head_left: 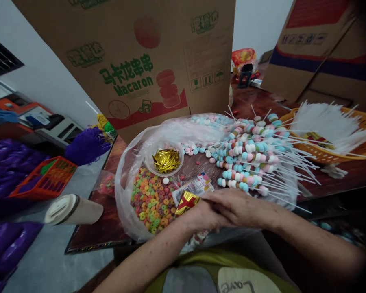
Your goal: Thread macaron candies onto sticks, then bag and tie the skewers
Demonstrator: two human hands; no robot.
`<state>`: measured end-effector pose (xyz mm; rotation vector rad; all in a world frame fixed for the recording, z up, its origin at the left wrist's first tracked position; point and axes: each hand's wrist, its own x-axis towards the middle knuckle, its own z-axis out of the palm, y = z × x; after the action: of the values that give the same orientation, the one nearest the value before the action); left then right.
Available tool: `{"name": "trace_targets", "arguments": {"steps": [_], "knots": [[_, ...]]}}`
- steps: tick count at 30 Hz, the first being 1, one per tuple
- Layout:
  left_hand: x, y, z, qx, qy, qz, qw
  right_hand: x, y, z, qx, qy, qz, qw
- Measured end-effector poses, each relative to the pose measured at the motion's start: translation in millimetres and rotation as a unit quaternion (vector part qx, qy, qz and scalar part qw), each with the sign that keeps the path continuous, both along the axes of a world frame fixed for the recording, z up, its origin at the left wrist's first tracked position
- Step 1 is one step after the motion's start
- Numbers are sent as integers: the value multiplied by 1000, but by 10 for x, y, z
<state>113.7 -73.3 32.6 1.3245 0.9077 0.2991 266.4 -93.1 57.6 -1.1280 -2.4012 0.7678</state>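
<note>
Gold wrapper (pixel 187 202) with red on it, on the near side of the table, lies just beyond the left hand (pixel 209 215) and just left of the right hand's (pixel 236 203) fingertips. Both hands are curled together, right laid over left; I cannot tell whether either grips the wrapper or something hidden beneath.

Largest are two cardboard boxes: one printed "Macaron" (pixel 171 53) behind the work, one striped in red and blue (pixel 317 61) to the right. All of this is on one dark red table (pixel 250 99). One clear plastic bag (pixel 124 179) is spread open across its middle. Candy skewers (pixel 247 156) are heaped on the bag's right side, too overlapped to count. Two orange baskets show: one on the table (pixel 311 154), holding a bundle of thin white pieces and one gold-coloured packet (pixel 319 139), and one lower down at far left (pixel 42 179). One lidded cup (pixel 76 209) tilts in view near the table's left edge. One clear bowl (pixel 148 158) holds many gold strips (pixel 167 160). Smallest are the loose pink, white and blue candies (pixel 198 149) and the coloured rings (pixel 154 203), both too many to count.
</note>
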Motion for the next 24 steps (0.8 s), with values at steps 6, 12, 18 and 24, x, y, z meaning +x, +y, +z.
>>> {"name": "trace_targets", "arguments": {"steps": [6, 12, 18, 24], "knots": [[-532, 118, 126, 19, 11, -63, 998, 310, 171, 28, -73, 96, -85, 989], [-676, 93, 105, -81, 28, -167, 982, 398, 130, 284, -32, 51, -33, 998], [-599, 152, 222, -136, -4, -185, 973, 228, 59, 314, 38, 41, -15, 998], [-464, 93, 186, -109, 59, -143, 982, -104, 106, 149, -18, 12, -1, 1000]]}}
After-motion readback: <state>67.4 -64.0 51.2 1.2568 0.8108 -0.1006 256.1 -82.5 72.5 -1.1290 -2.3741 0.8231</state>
